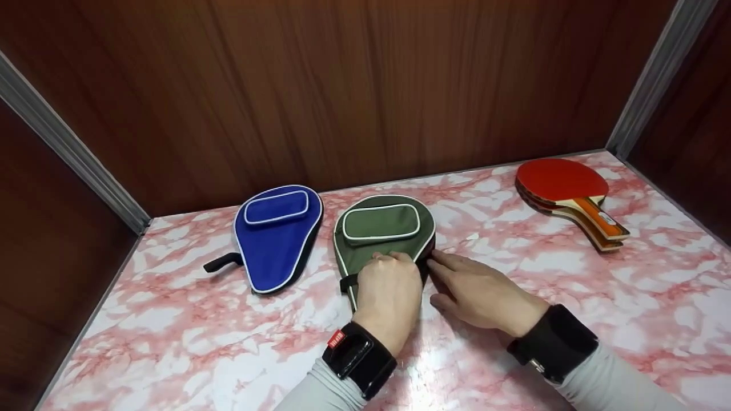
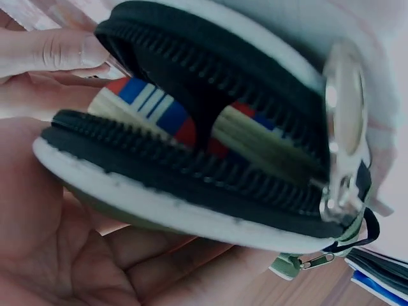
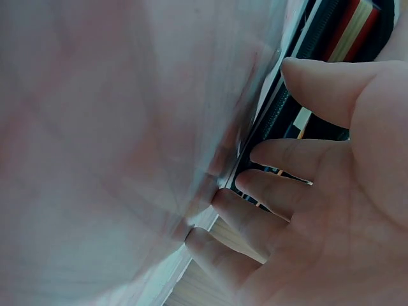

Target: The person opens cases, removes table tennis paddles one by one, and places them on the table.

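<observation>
A green paddle case (image 1: pixel 381 228) with white piping lies at the middle of the marble table. My left hand (image 1: pixel 388 285) grips its narrow lower end, fingers curled over it. In the left wrist view the case (image 2: pixel 191 210) gapes along its black zipper, and a striped paddle handle (image 2: pixel 146 105) shows inside, above my left palm (image 2: pixel 57 248). My right hand (image 1: pixel 474 291) lies just right of the case with fingers nearly straight, their tips on the zipper edge (image 3: pixel 268 121). The right wrist view shows the right hand (image 3: pixel 319 191) spread, holding nothing.
A blue case (image 1: pixel 277 237) lies shut to the left of the green one. A stack of red-faced paddles (image 1: pixel 565 191) sits at the back right. Wooden walls close in the pink marble tabletop (image 1: pixel 188 337) at the back and both sides.
</observation>
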